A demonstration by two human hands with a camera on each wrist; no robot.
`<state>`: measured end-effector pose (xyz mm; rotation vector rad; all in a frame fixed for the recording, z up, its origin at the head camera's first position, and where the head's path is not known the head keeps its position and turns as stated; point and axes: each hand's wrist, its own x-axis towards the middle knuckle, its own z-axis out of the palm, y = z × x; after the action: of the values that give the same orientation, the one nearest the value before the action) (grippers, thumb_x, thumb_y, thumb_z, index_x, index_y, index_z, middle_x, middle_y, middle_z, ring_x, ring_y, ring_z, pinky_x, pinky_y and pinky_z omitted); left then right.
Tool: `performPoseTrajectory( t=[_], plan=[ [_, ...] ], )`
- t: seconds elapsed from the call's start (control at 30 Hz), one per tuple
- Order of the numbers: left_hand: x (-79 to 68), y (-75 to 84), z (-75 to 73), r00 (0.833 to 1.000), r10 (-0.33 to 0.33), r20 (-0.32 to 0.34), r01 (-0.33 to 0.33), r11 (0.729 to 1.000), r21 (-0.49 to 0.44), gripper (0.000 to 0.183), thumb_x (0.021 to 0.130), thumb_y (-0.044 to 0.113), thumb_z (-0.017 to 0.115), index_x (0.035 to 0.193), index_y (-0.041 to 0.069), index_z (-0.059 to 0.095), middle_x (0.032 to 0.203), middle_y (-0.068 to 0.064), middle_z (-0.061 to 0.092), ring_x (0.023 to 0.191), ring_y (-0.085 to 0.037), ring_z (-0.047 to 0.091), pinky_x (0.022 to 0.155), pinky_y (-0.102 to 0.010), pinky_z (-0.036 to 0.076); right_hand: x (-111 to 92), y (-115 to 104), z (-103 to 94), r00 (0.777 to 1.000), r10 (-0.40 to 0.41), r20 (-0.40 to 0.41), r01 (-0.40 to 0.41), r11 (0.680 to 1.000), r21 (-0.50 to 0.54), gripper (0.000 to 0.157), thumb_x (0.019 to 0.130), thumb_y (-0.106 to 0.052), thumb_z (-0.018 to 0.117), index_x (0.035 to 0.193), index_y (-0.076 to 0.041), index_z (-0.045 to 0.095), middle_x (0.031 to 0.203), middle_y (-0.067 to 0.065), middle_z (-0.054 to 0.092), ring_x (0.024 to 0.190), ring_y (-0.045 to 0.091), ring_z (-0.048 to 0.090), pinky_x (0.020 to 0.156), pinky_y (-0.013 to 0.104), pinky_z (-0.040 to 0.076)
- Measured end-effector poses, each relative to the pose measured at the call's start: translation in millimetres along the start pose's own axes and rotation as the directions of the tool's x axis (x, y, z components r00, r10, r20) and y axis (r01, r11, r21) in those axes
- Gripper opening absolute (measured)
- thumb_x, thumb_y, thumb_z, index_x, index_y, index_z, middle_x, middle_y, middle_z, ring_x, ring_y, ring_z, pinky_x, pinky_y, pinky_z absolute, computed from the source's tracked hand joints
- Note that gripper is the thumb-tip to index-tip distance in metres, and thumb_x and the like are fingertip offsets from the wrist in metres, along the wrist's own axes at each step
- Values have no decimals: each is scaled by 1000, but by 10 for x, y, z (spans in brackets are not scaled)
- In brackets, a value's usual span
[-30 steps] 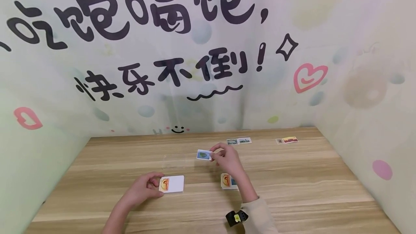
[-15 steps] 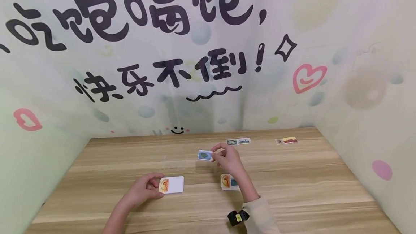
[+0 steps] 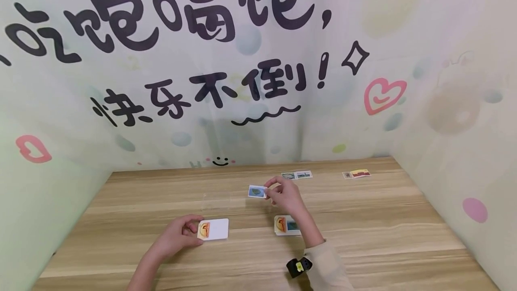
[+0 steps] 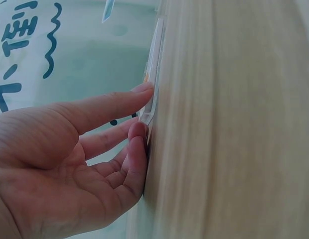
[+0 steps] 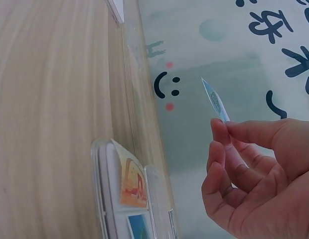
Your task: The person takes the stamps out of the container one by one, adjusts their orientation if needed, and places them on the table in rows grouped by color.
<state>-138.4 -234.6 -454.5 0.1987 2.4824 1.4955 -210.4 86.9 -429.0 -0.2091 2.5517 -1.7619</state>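
My left hand (image 3: 177,235) holds the left end of a shallow clear plastic box (image 4: 153,107), thumb at the near corner and a finger at the far one. White cards (image 3: 220,229) fill the box, with an orange picture stamp (image 3: 204,230) on their left side. Thumb and forefinger of my right hand (image 3: 286,196) pinch a small white-edged stamp (image 3: 256,191), blue with a green shape, by its right edge above the table. Below the right forearm lies a second box (image 5: 102,189) with an orange stamp (image 5: 133,181) and a blue one (image 5: 138,226), partly hidden in the head view.
A clear plastic lid (image 3: 216,201) lies behind the left box, and another clear piece (image 5: 157,191) stands beside the right box. Toward the back of the wooden table (image 3: 363,232) are a grey-green stamp pair (image 3: 297,175) and a red-yellow pair (image 3: 357,174). A printed curtain (image 3: 258,138) hangs behind.
The right hand has drifted slightly to the right with the stamp, and more of the blue stamp on the right box shows. The left hand stays in place on its box.
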Motion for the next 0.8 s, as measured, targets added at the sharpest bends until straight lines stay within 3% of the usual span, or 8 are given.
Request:
performPoseTrajectory(
  t=[0.33,0.6,0.8],
  plan=[
    [-4,17,2,1000,-2,0,2,1000,-11,56,82,-6,82,132,-17,58,97,-11,56,79,-19,48,67,-24,44,48,22,-41,1000,5,-1,-5,1000,-16,4,98,-2,71,102,1,71,77,10,72,65,28,64,63,39,56],
    [-2,8,2,1000,0,1,0,1000,-23,58,81,-6,82,132,-17,58,97,-11,55,79,-19,48,67,-23,43,81,30,-71,1000,-5,1,5,1000,-16,7,98,-3,72,100,3,71,77,16,73,67,33,67,64,42,58],
    [4,-3,2,1000,1,1,-1,1000,-28,58,81,-6,83,132,-17,59,96,-10,55,78,-19,48,67,-23,43,85,15,-97,1000,-16,4,16,999,-30,4,97,-1,71,99,3,71,77,18,73,66,28,67,59,32,53]
  ],
)
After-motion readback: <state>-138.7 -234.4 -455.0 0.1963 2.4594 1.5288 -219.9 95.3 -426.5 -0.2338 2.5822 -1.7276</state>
